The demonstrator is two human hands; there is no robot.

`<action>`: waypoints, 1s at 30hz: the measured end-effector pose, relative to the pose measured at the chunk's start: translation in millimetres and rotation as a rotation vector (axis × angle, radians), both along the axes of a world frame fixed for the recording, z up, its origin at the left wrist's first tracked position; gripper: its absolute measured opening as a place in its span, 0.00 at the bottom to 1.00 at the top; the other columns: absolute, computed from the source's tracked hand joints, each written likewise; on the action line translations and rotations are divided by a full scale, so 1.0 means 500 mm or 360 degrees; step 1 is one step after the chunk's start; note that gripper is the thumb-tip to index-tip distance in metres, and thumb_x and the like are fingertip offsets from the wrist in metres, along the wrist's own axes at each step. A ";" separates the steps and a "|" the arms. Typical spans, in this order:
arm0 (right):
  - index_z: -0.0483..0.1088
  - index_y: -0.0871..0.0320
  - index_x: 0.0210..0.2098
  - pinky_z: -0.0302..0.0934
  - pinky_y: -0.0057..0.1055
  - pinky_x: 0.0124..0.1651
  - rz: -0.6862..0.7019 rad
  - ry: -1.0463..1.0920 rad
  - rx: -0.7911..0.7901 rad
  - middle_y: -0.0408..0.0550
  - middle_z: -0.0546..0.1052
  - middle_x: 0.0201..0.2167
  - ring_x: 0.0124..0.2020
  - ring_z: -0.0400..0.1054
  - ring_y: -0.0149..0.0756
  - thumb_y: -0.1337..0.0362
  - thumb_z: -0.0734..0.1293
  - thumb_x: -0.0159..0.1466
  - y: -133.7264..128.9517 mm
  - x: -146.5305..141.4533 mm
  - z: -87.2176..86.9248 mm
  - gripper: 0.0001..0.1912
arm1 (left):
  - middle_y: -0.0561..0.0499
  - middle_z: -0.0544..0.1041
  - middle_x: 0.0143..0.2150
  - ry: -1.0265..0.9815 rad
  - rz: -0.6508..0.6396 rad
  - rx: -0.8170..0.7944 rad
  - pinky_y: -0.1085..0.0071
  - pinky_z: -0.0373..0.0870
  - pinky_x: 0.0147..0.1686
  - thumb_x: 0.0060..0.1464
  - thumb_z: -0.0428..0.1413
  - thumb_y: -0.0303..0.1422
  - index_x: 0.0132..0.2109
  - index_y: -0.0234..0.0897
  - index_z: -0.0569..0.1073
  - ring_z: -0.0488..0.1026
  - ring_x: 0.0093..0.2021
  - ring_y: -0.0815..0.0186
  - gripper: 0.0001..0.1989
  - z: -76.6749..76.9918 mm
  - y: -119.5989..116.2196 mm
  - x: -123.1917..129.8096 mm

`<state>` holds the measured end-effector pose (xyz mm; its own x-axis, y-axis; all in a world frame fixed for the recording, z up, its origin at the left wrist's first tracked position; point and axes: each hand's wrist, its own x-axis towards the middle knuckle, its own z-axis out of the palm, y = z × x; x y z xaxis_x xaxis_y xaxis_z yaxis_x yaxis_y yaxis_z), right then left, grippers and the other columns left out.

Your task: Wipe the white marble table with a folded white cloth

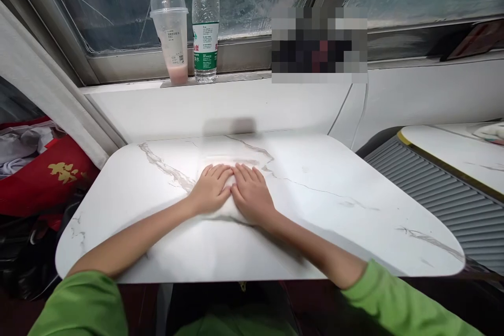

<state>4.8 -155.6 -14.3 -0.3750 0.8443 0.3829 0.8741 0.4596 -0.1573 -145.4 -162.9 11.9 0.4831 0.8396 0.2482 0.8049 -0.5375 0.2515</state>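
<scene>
A white, soft-looking folded cloth (226,213) lies on the white marble-patterned table (334,231), mostly covered by my hands. My left hand (211,189) rests palm down on its left part, fingers stretched forward. Beside it, my right hand (252,191) lies flat on the right part in the same way. The fingertips of both hands nearly meet at the front, and a bit of cloth shows between the thumbs. What is under the palms is hidden.
On the window ledge behind the table stand a plastic cup (173,42) with pink drink and a water bottle (205,31). A pixelated patch hides part of the ledge. At left hangs a red bag (47,178); a ribbed grey panel (433,194) and another table (457,147) are at right.
</scene>
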 end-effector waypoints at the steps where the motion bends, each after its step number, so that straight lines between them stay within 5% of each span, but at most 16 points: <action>1: 0.62 0.68 0.59 0.44 0.46 0.65 0.0049 -0.0010 0.0022 0.58 0.65 0.60 0.62 0.56 0.45 0.66 0.50 0.65 -0.032 -0.004 0.000 0.26 | 0.45 0.65 0.62 0.0002 0.0024 -0.0003 0.58 0.47 0.65 0.61 0.43 0.32 0.59 0.36 0.62 0.58 0.63 0.61 0.20 0.002 -0.037 -0.005; 6: 0.62 0.70 0.60 0.41 0.48 0.66 0.0402 -0.0031 0.0032 0.60 0.63 0.61 0.64 0.53 0.48 0.65 0.52 0.66 -0.150 -0.046 0.016 0.26 | 0.39 0.65 0.60 0.0081 0.0154 -0.0040 0.49 0.51 0.62 0.60 0.42 0.29 0.59 0.31 0.60 0.59 0.61 0.53 0.20 0.030 -0.195 -0.050; 11: 0.61 0.72 0.60 0.39 0.53 0.66 0.0647 0.0001 0.0002 0.63 0.63 0.61 0.63 0.52 0.52 0.63 0.54 0.66 -0.164 -0.114 0.030 0.27 | 0.40 0.65 0.58 0.0051 0.0268 -0.0092 0.51 0.58 0.59 0.60 0.41 0.26 0.56 0.35 0.61 0.61 0.60 0.56 0.18 0.044 -0.230 -0.113; 16: 0.62 0.72 0.58 0.41 0.48 0.66 0.0705 0.0149 -0.0017 0.62 0.66 0.59 0.61 0.55 0.49 0.65 0.55 0.64 -0.054 -0.203 0.022 0.26 | 0.40 0.57 0.65 0.0048 0.0590 0.0013 0.49 0.51 0.63 0.60 0.39 0.26 0.55 0.34 0.61 0.51 0.66 0.54 0.18 0.012 -0.134 -0.186; 21: 0.65 0.65 0.54 0.42 0.44 0.64 0.0780 0.0251 -0.0016 0.57 0.70 0.54 0.56 0.60 0.43 0.66 0.56 0.64 0.130 -0.286 0.025 0.20 | 0.41 0.69 0.56 0.0036 0.0782 0.0025 0.58 0.53 0.62 0.60 0.41 0.26 0.51 0.33 0.63 0.62 0.59 0.58 0.14 0.019 0.037 -0.245; 24: 0.67 0.64 0.52 0.44 0.42 0.63 0.0620 0.0293 -0.0040 0.56 0.72 0.51 0.55 0.61 0.42 0.68 0.55 0.64 0.213 -0.316 0.028 0.18 | 0.45 0.72 0.52 -0.0014 0.0821 0.0050 0.63 0.56 0.59 0.59 0.41 0.24 0.48 0.34 0.65 0.66 0.53 0.61 0.13 0.034 0.127 -0.255; 30: 0.65 0.65 0.54 0.41 0.42 0.64 0.0390 0.0297 -0.0047 0.58 0.70 0.54 0.59 0.57 0.44 0.68 0.54 0.65 0.243 -0.316 0.021 0.20 | 0.48 0.73 0.52 -0.0050 0.0775 0.0036 0.63 0.59 0.58 0.58 0.43 0.26 0.49 0.37 0.67 0.67 0.53 0.60 0.14 0.036 0.179 -0.253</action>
<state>-153.4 -34.0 -3.6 -0.4942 0.7493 0.4408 0.6928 0.6458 -0.3210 -271.7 -73.2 29.7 0.0273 0.9605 0.2769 0.9564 -0.1057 0.2724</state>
